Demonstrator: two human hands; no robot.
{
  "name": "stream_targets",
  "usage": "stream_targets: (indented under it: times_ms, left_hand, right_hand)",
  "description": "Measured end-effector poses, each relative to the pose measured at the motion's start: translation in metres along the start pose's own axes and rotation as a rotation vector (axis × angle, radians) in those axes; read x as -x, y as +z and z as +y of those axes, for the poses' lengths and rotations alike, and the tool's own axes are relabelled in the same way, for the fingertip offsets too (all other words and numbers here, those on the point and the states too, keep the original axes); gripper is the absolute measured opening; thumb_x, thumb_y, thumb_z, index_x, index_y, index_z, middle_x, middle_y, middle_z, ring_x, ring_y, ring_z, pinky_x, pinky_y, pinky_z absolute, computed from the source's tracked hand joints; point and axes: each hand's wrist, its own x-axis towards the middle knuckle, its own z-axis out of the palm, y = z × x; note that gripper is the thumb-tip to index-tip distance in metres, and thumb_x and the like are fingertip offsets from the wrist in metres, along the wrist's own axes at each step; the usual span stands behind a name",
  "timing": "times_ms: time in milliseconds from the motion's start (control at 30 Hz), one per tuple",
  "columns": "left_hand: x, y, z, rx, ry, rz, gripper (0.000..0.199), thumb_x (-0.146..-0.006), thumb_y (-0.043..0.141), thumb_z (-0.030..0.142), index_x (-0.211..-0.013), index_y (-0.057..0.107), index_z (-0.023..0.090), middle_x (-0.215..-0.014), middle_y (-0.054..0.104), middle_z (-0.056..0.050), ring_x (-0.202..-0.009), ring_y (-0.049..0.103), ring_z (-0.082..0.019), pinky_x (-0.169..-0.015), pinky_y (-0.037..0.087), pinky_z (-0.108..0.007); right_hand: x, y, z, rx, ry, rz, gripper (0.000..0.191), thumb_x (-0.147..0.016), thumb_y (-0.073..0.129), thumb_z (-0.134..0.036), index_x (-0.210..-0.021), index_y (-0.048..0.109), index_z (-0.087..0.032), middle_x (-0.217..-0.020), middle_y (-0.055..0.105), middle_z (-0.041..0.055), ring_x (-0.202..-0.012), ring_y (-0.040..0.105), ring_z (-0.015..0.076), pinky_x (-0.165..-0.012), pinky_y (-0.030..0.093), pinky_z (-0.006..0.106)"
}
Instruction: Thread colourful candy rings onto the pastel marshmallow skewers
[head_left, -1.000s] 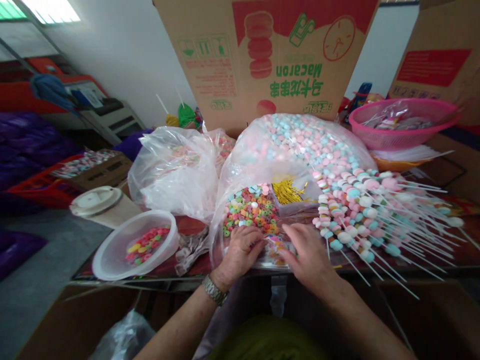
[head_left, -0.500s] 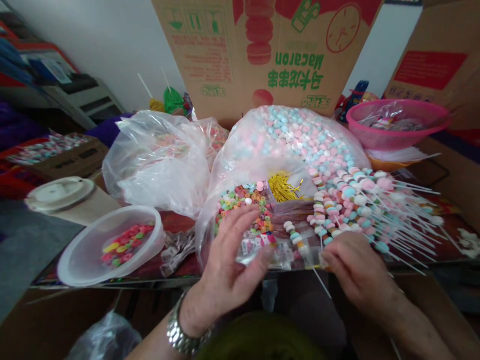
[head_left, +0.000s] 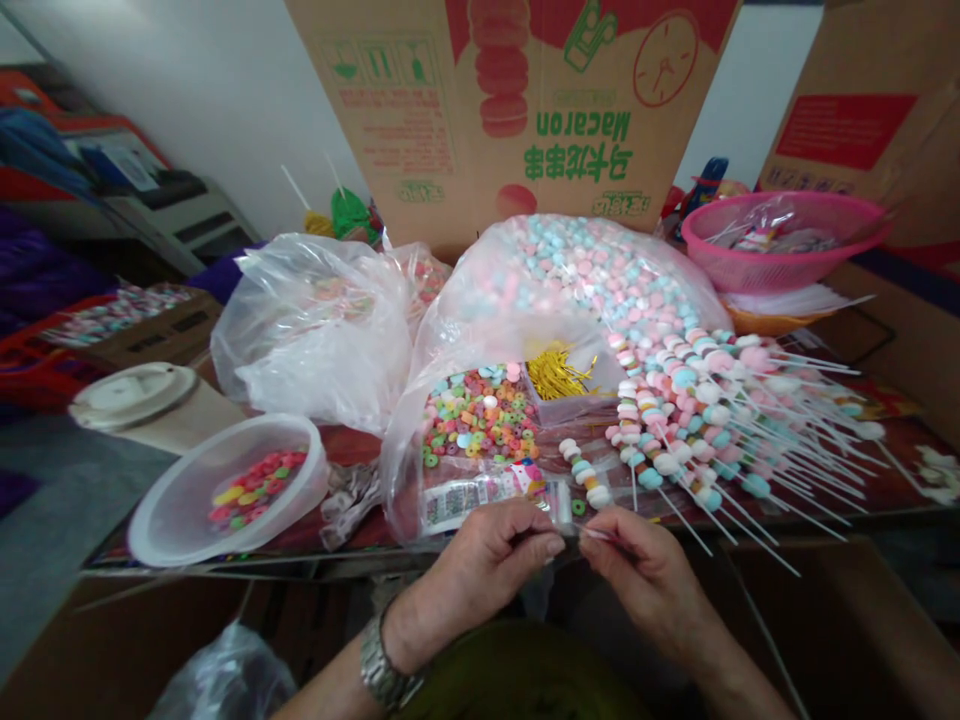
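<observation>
**Desk:** What's on my feed from the worn camera?

**Me:** Two bare hands at a cluttered tabletop (head_left: 892, 480). Since my last look, the left hand (head_left: 487, 570), with a steel wristwatch (head_left: 382, 665), and the right hand (head_left: 645, 580) have drawn together, and both now meet at a clear plastic sleeve (head_left: 559, 510) near the front edge.

**Desk:** And the grip?

**Me:** Closed on both sides, each pinching the sleeve's lower end. I can't make out finer detail.

**Desk:** Your count?

**Me:** One sleeve, one printed wrapper strip (head_left: 457, 500) beside it, one short candy skewer (head_left: 585, 475) just above, one clear tub of candy rings (head_left: 142, 540), one tray of gold twist ties (head_left: 559, 375), one pink basket (head_left: 780, 200). Finished candy skewers (head_left: 697, 420) fan out to the right, too many for me to count.
</observation>
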Motion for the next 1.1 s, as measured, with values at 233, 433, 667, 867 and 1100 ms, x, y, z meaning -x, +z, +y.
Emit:
stream_targets:
  times_ms: [233, 433, 667, 867, 1100]
  left_hand:
    - [0.002, 0.009, -0.014, 0.036, -0.131, 0.088, 0.015, -0.078, 0.060, 0.025, -0.067, 0.057, 0.015, -0.057, 0.051, 0.004, -0.053, 0.043, -0.009, -0.052, 0.034, -0.019]
    - [0.005, -0.020, -0.015, -0.221, 0.083, 0.032, 0.029, -0.091, 0.044, 0.030, -0.070, 0.057, 0.016, -0.068, 0.053, 0.000, -0.067, 0.048, -0.012, -0.063, 0.037, -0.022]
    - [0.006, -0.050, -0.012, -0.281, 0.043, -0.251, 0.032, -0.095, 0.034, 0.034, -0.079, 0.057, 0.017, -0.069, 0.054, 0.000, -0.064, 0.049, -0.012, -0.062, 0.041, -0.022]
    - [0.006, -0.035, 0.000, -0.473, 0.105, 0.213, 0.038, -0.085, 0.053, 0.040, -0.115, 0.054, 0.017, -0.117, 0.059, -0.012, -0.109, 0.052, -0.027, -0.094, 0.039, -0.040]
    - [0.009, -0.009, -0.022, -0.190, 0.092, 0.184, 0.024, -0.086, 0.054, 0.031, -0.067, 0.055, 0.017, -0.056, 0.056, 0.003, -0.051, 0.049, -0.009, -0.048, 0.037, -0.018]
  right_hand:
    - [-0.001, 0.016, 0.009, -0.214, 0.208, 0.325, 0.045, -0.087, 0.046, -0.048, -0.053, 0.046, -0.019, -0.046, 0.040, -0.0047, -0.046, 0.039, 0.0098, -0.046, 0.031, 0.021]
    - [-0.005, 0.016, 0.007, -0.247, 0.211, 0.292, 0.041, -0.086, 0.049, -0.046, -0.057, 0.053, -0.018, -0.053, 0.047, -0.0025, -0.052, 0.044, 0.0114, -0.051, 0.034, 0.022]
    - [-0.014, 0.012, 0.004, -0.535, 0.196, 0.196, 0.023, -0.075, 0.064, -0.037, -0.068, 0.054, -0.018, -0.063, 0.048, -0.0040, -0.059, 0.041, 0.0110, -0.055, 0.034, 0.021]
    - [-0.009, 0.027, -0.001, -0.312, 0.139, 0.239, 0.030, -0.084, 0.052, -0.039, -0.062, 0.047, -0.019, -0.059, 0.037, -0.0049, -0.056, 0.035, 0.0104, -0.052, 0.031, 0.021]
    - [-0.011, 0.024, 0.002, -0.077, 0.190, 0.347, 0.046, -0.091, 0.036, -0.047, -0.054, 0.041, -0.020, -0.050, 0.039, -0.0034, -0.049, 0.039, 0.0116, -0.047, 0.033, 0.022]
